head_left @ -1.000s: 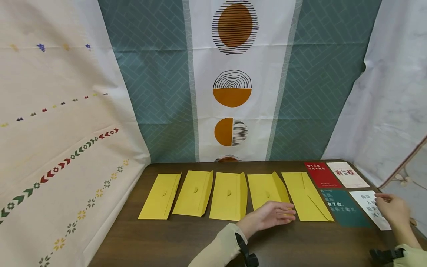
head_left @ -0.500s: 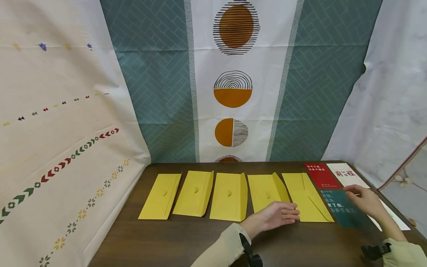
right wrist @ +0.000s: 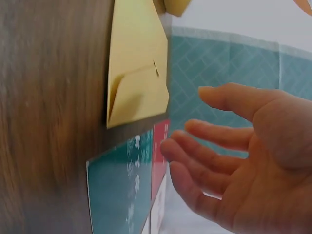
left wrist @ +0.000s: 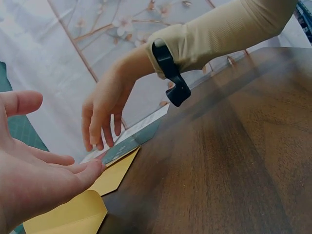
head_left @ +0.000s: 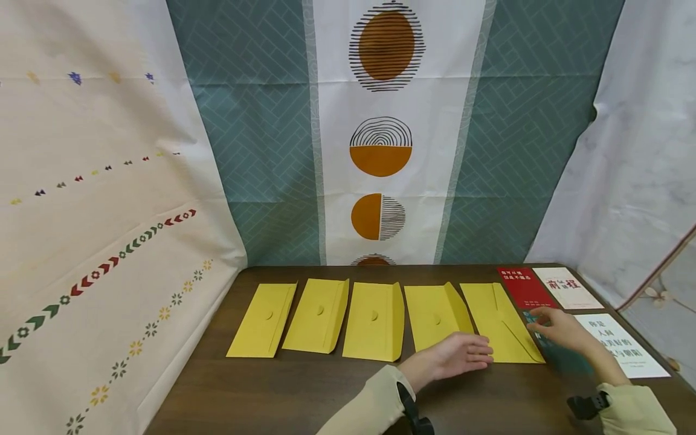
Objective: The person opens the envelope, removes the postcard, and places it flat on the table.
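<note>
My left hand (head_left: 454, 356) hovers with fingers extended over the lower end of the fourth yellow envelope (head_left: 432, 305), its fingertips reaching toward the rightmost yellow envelope (head_left: 489, 308). That rightmost envelope lies flap side up with a slit showing. Over the dark green card (head_left: 571, 357) is my right hand (head_left: 562, 329), hiding much of it. In the right wrist view its fingers are loosely bent, thumb apart, with nothing between them. Beside it lies a white card (head_left: 633, 350) with dark characters. Behind are a red card (head_left: 524, 287) and a white card with red characters (head_left: 565, 288).
Three more yellow envelopes (head_left: 261, 320) lie in a row to the left, flaps along their right sides. All rest on a brown wooden table (head_left: 244, 393). Patterned cloths hang around it, with a green and white curtain (head_left: 380, 181) at the back.
My right hand has moved left from the lower white card to above the green card. That white card now lies shifted right, against the table's right side. The left hand has drifted slightly right.
</note>
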